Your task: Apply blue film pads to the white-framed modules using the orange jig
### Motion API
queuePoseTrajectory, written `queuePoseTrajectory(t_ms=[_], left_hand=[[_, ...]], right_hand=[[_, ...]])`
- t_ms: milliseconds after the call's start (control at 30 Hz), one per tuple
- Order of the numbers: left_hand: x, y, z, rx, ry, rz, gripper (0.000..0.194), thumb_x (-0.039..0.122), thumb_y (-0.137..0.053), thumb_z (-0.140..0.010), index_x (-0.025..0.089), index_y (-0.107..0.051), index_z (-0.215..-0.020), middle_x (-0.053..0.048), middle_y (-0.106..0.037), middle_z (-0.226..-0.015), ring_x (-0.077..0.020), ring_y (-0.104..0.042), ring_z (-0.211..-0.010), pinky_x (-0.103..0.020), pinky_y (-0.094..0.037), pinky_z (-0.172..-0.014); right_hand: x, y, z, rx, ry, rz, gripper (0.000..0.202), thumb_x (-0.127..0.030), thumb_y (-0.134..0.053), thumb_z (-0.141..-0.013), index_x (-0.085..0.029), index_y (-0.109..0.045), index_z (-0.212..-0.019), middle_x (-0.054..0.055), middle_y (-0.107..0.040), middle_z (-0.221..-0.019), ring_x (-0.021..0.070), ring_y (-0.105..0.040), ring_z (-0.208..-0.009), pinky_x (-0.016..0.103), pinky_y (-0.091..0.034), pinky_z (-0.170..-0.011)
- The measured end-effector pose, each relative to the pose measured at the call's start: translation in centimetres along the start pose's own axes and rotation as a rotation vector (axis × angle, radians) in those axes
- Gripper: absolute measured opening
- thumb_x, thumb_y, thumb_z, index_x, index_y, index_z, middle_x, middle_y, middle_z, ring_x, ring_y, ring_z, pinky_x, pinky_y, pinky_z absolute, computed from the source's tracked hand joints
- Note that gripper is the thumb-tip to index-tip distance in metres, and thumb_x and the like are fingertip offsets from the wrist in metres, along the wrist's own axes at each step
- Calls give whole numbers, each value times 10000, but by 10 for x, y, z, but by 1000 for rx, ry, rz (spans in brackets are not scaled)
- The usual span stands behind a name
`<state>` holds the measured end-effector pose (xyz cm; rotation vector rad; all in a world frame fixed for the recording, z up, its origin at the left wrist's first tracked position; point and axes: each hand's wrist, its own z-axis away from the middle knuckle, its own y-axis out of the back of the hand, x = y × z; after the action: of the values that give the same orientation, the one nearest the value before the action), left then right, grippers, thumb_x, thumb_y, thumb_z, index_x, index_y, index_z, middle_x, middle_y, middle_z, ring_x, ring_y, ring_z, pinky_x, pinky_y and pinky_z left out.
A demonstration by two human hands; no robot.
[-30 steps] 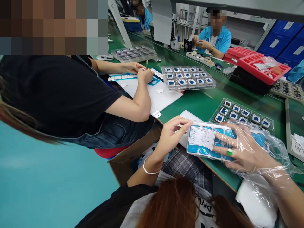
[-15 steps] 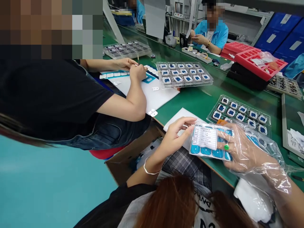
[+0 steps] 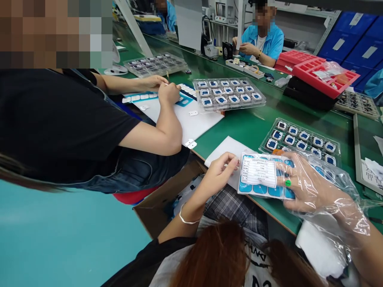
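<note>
A clear plastic bag (image 3: 338,187) covers my right hand (image 3: 308,183), whose fingers grip a stack of white sheets with blue rounded-square stickers (image 3: 245,187). A printed white label (image 3: 259,171) lies over the stickers. At the left edge of the bag, the thumb and fingertips of my left hand (image 3: 223,171) are pinched together on the plastic. Behind my right hand, a clear tray (image 3: 311,148) holds several white-rimmed parts with blue centres. Under and left of the bag is a white sheet (image 3: 220,150) at the table edge.
At the left, a person in a black shirt (image 3: 66,131) works over a white board (image 3: 200,127). Another filled tray (image 3: 229,93) stands beyond. Red trays (image 3: 326,71) lie at the back right. A person in blue (image 3: 277,40) sits across; an open cardboard box (image 3: 155,207) is below.
My left hand's thumb and fingers have closed together at the bag's edge and moved slightly down. The sticker sheets lie a little flatter, with my right hand still on them.
</note>
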<state>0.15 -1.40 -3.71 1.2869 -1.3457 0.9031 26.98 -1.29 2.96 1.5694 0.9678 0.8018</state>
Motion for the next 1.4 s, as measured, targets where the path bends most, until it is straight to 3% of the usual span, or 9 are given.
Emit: queuePoseTrajectory(t_ms=[100,367,533,833,1167,1400], left_hand=[[1,-2,4,-99,13,-43,451,561,-454,-945,175,-510,-718,15,-523,-653,-118,-500,-616,-227,-407,-582],[4,-9,8,38,-9,55,592,724,-460,-868,184,-410,-629,24,-417,-612,-114,-365,-588,-249,-302,-551],[3,-3,9,92,-15,66,613,736,-478,-852,183,-400,-601,23,-385,-595,-115,-340,-582,-258,-275,-549],[6,4,12,143,-2,87,603,708,-525,-845,179,-410,-580,27,-389,-565,-106,-338,-554,-247,-262,-515],[7,7,16,118,32,136,596,673,-566,-840,176,-421,-545,30,-416,-523,-95,-371,-512,-232,-321,-502],[-2,29,13,338,92,367,486,624,-703,-750,155,-582,-710,7,-547,-612,-115,-484,-563,-231,-395,-540]], right_hand=[[0,5,0,-34,10,21,444,-307,-633,-747,-237,-617,-1185,135,-534,-1242,434,-378,-1202,628,-426,-870],[-1,8,1,30,3,2,453,-372,-611,-796,-332,-585,-1247,92,-537,-1315,397,-432,-1248,594,-460,-886],[4,7,4,34,-4,-3,596,-389,-613,-802,-443,-474,-1379,21,-468,-1449,394,-415,-1312,619,-427,-961],[7,11,3,88,52,9,655,-354,-615,-784,-336,-455,-1419,68,-394,-1520,392,-405,-1316,616,-427,-979],[10,22,6,104,55,67,520,-300,-574,-824,-286,-580,-1345,127,-489,-1428,406,-467,-1259,647,-455,-957],[16,46,23,50,25,9,633,-387,-656,-851,-349,-444,-1446,61,-405,-1537,359,-408,-1383,642,-354,-1113]])
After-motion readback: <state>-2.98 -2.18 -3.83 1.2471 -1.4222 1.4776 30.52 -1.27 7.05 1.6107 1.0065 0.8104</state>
